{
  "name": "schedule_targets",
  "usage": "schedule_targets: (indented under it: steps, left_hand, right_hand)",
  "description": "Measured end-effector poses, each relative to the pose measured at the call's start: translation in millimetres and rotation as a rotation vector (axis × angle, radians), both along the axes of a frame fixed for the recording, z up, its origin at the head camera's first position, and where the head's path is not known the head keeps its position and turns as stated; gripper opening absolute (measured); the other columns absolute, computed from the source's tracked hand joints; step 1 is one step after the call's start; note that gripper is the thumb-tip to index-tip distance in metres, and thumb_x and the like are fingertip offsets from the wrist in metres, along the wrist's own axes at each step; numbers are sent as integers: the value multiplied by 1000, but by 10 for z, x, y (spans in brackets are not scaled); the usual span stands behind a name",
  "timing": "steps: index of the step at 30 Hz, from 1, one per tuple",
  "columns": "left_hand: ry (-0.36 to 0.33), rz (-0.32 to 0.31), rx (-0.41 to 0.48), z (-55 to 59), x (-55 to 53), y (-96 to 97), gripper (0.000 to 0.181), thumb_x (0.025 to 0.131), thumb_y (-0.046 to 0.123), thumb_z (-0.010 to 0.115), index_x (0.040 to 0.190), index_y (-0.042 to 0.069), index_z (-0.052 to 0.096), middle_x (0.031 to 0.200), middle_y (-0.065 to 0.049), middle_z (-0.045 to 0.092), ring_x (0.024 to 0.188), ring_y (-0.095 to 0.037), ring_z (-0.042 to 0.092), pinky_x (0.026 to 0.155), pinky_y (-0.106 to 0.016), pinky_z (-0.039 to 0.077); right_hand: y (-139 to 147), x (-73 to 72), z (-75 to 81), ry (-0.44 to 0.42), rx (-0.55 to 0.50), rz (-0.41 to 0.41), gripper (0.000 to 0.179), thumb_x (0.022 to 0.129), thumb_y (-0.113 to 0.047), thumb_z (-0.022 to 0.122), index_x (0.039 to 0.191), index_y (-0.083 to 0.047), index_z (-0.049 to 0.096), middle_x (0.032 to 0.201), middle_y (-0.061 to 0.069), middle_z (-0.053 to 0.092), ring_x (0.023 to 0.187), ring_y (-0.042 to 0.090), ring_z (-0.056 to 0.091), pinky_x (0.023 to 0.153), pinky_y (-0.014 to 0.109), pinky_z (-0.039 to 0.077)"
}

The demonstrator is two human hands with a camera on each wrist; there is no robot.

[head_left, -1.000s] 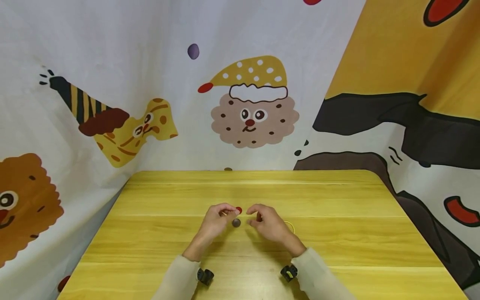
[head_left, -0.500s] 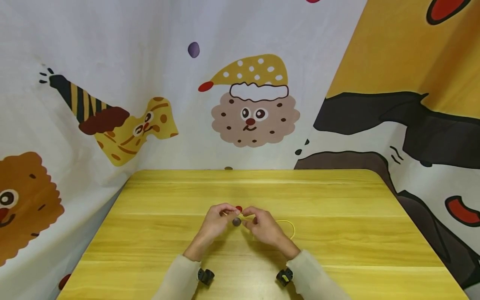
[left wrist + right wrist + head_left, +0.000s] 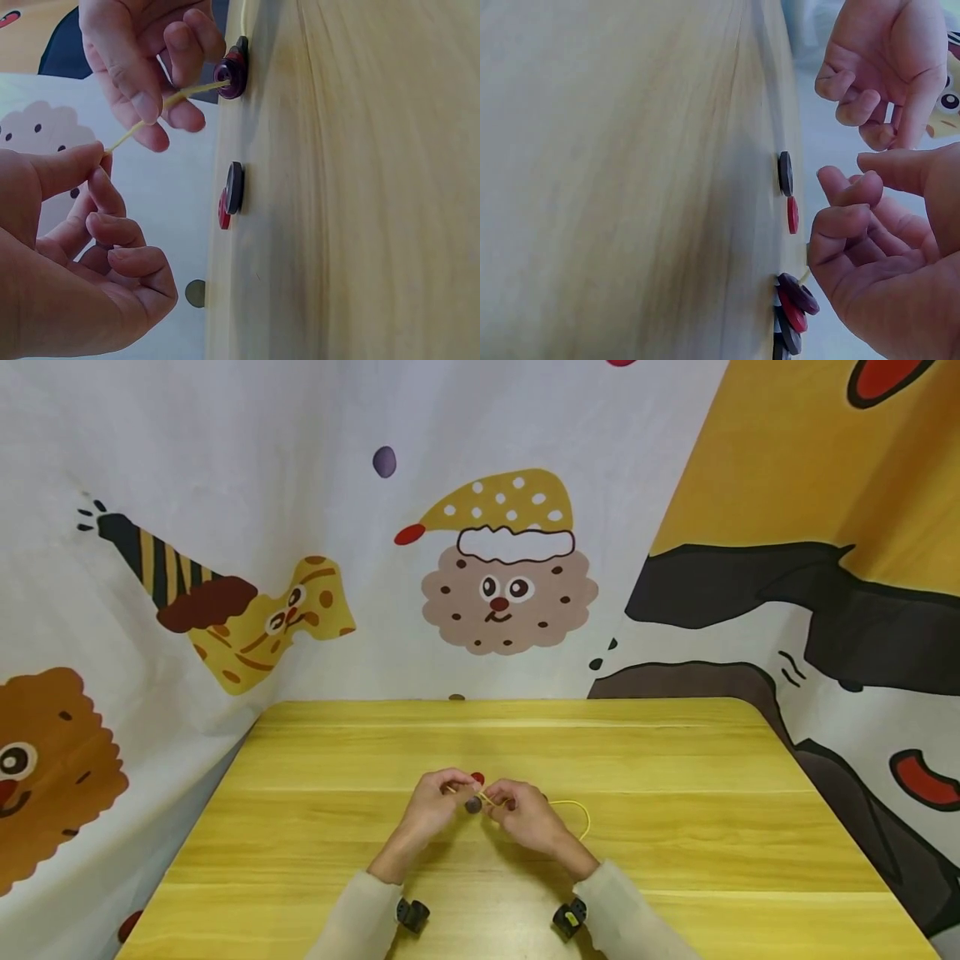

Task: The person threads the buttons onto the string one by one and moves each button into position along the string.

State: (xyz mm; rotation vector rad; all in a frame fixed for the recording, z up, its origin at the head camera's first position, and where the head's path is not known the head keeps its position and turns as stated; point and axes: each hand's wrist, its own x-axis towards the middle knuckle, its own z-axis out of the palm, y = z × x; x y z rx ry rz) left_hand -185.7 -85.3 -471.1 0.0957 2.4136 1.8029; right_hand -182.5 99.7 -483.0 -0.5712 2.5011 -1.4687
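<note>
My left hand (image 3: 435,802) pinches the end of a thin yellow cord (image 3: 202,88) between thumb and forefinger. Across from it, my right hand (image 3: 531,817) holds the same cord a short way along, its thumb laid over it and the fingers curled. From there the cord runs into a dark purple button (image 3: 230,79) in the left wrist view. More red and dark buttons (image 3: 791,319) are lined up behind that one, under the right hand. Between the hands, a loose dark grey button (image 3: 473,805) and a red button (image 3: 477,778) lie on the table.
The yellow wooden table (image 3: 675,843) stretches out on both sides of the hands. To the right of the right hand, the cord's tail curves in a loop over the wood. A printed cartoon curtain (image 3: 337,468) hangs behind the table's far edge.
My right hand has come left toward the left hand and its fingers have closed in on the cord. More of the cord's loop shows at the right. The left hand stays nearly still.
</note>
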Motion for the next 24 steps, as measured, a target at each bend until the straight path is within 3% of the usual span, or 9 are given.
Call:
schedule_targets:
  steps: [8,16,24]
  left_hand:
    - [-18,6,6,-25,9,-14,14,93,18,69,95,5,73,90,-6,62,80,-18,50,66,-29,41]
    - [-37,-15,7,-59,-7,-39,16,93,20,69,97,5,73,90,-7,62,80,-18,51,67,-30,41]
    - [-52,-20,-26,-93,-27,-40,13,94,18,69,95,6,73,88,-5,62,80,-17,52,69,-31,41]
  right_hand:
    - [25,10,-16,-16,-50,-7,13,93,3,59,104,2,65,93,17,71,81,31,68,64,25,52]
    - [32,4,-37,-36,-89,-50,9,94,3,58,99,3,65,93,19,71,80,34,68,57,24,51]
    - [-7,36,-77,-28,-66,-92,6,92,2,61,95,2,66,86,14,70,76,28,66,56,24,50]
